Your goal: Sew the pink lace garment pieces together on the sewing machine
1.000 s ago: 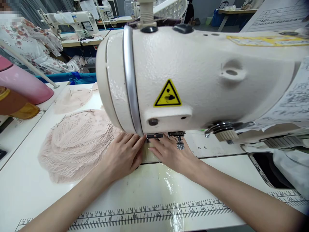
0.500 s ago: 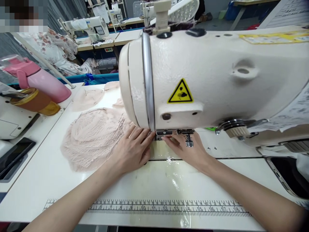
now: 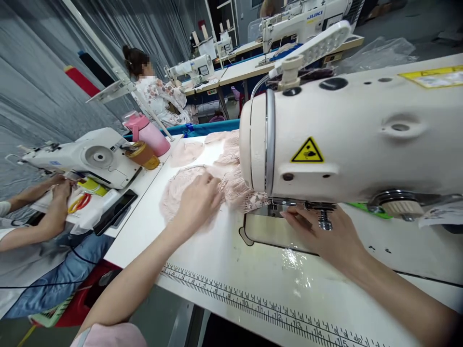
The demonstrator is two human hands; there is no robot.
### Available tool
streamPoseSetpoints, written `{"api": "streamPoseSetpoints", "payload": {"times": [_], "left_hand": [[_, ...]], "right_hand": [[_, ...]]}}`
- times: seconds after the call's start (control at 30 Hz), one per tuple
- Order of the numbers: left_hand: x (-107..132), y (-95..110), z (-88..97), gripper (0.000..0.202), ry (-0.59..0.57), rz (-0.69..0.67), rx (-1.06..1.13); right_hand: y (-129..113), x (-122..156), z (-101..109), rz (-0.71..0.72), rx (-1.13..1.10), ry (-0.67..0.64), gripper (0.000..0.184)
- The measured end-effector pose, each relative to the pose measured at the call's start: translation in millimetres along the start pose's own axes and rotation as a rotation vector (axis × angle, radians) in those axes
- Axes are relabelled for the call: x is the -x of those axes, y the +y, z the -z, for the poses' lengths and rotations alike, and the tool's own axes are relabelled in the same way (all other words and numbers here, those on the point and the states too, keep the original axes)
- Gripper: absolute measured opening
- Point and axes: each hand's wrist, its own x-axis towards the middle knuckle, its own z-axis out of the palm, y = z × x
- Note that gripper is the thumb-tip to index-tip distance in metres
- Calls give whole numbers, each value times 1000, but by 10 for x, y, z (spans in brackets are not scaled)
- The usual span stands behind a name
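Observation:
My left hand (image 3: 202, 195) is over the pale pink lace fabric (image 3: 177, 193), left of the sewing machine (image 3: 347, 140). Its fingers are curled and pressed together on the lace. More ruffled lace (image 3: 235, 185) runs from beside that hand to the presser foot (image 3: 277, 207), its patterned edge lying at the needle plate. Just right of the presser foot, my right hand (image 3: 325, 236) has thumb and forefinger close together near the needle. Metal parts of the machine partly cover those fingers, so whatever they hold cannot be made out.
A pink bottle (image 3: 150, 135) and an amber cup (image 3: 144, 155) stand at the table's back left. A phone (image 3: 115, 212) lies by the left edge. Beside me a co-worker's hands (image 3: 61, 188) are at another machine (image 3: 104, 156). A ruler strip (image 3: 253, 306) lines the front edge.
My left hand has moved left, away from the presser foot, onto the lace. The right hand stays beside the needle. The view has swung left, bringing the neighbouring machine and co-worker into sight.

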Motion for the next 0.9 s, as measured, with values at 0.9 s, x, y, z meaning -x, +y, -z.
{"api": "streamPoseSetpoints", "payload": {"times": [0.9], "left_hand": [[484,158,945,27,252,324,587]], "right_hand": [[-110,-125,177,0,-105,17,30]]}}
